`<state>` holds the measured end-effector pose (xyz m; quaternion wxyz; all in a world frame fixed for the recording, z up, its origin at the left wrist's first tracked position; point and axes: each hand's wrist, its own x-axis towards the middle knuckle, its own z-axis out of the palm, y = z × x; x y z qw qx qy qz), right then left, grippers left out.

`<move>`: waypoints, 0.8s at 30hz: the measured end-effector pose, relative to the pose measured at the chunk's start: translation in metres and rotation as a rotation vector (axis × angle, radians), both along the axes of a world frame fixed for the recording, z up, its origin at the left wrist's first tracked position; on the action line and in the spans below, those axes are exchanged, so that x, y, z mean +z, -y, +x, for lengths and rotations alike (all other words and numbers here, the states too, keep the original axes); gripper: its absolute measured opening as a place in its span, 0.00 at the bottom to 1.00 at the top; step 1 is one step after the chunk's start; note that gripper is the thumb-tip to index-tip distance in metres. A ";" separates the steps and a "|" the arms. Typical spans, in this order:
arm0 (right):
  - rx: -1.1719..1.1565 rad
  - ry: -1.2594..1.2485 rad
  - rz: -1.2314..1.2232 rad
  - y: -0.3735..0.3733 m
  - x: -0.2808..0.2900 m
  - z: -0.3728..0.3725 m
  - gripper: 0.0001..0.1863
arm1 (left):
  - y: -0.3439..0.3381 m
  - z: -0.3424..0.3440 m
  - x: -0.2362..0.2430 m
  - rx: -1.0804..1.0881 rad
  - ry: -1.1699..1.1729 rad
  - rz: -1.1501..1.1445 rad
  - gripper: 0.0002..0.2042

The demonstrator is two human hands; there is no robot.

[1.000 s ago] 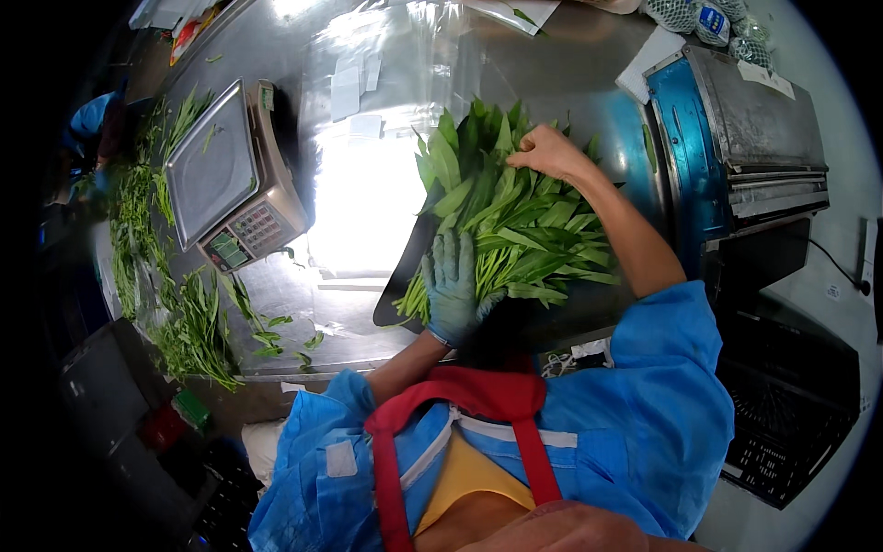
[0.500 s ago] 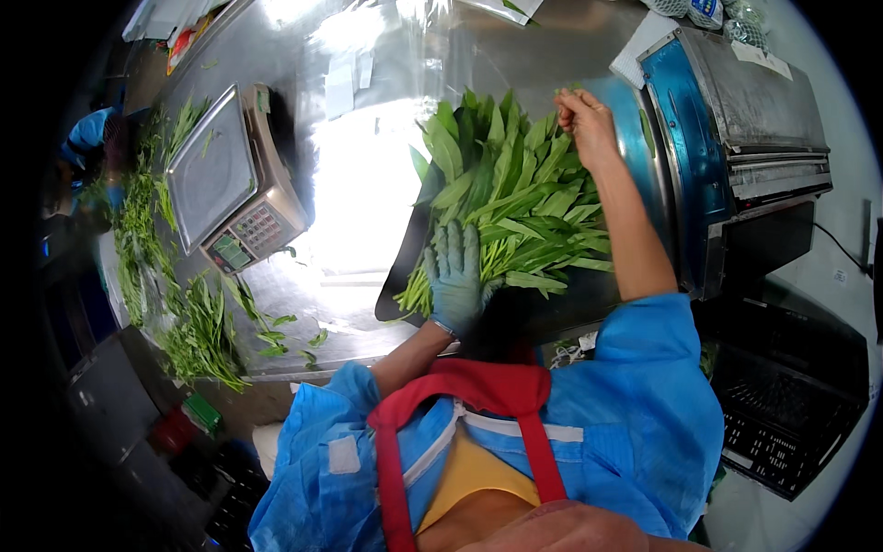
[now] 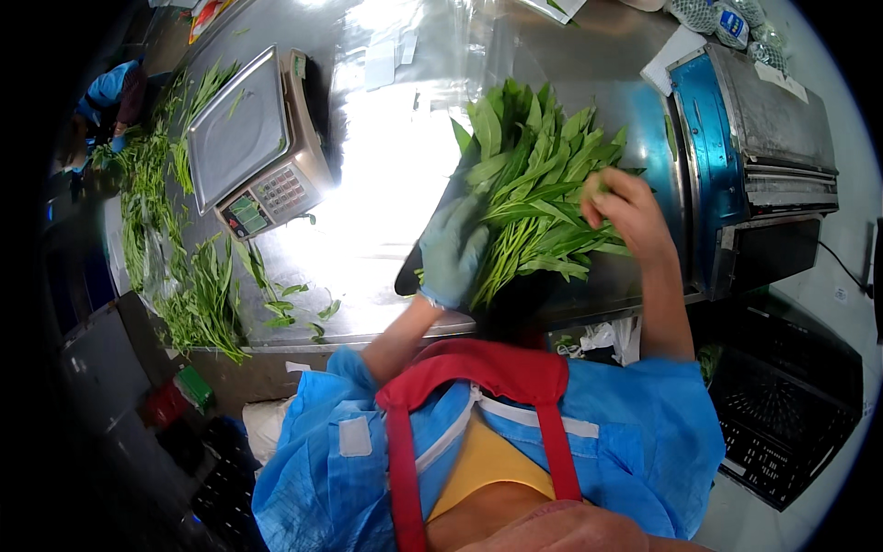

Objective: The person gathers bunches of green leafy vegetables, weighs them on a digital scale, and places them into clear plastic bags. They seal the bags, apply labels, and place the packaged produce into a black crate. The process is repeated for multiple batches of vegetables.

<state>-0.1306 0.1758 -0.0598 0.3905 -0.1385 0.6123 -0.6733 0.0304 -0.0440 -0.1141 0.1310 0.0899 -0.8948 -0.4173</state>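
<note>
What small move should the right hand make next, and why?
Probably draw the splayed leaves inward with the right hand: they fan out on its side, and the gloved left hand lies along their left edge.

White glare, apparently from overhead light, burns out the middle of the steel worktop (image 3: 377, 198) between the scale (image 3: 267, 152) and the greens (image 3: 543, 175), whose leaves appear evenly lit and mostly sharp. Motion blur softens the left hand (image 3: 452, 253) and, more lightly, the right hand (image 3: 635, 213). Shadow dims the lower left and the crate (image 3: 782, 405). Fisheye distortion bends the worktop's edges; the corners fall to black.
</note>
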 end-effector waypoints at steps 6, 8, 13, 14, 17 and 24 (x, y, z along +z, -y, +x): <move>0.344 0.487 0.235 -0.084 -0.017 0.115 0.06 | 0.010 -0.036 -0.008 -0.084 0.207 -0.189 0.12; 0.239 0.541 0.179 -0.085 -0.012 0.124 0.05 | 0.005 -0.043 -0.014 -0.046 0.268 -0.142 0.13; 0.053 0.393 0.042 -0.027 0.001 0.110 0.07 | 0.009 -0.045 -0.029 0.059 0.319 0.318 0.11; 0.051 0.383 0.037 -0.014 0.002 0.111 0.07 | 0.010 -0.042 -0.025 0.108 0.298 0.474 0.10; 0.055 0.317 -0.007 0.012 -0.006 0.112 0.06 | 0.015 -0.026 -0.005 0.273 0.242 0.864 0.07; -0.004 -0.101 -0.103 0.073 -0.009 0.100 0.06 | 0.040 0.000 0.012 0.479 0.209 1.173 0.06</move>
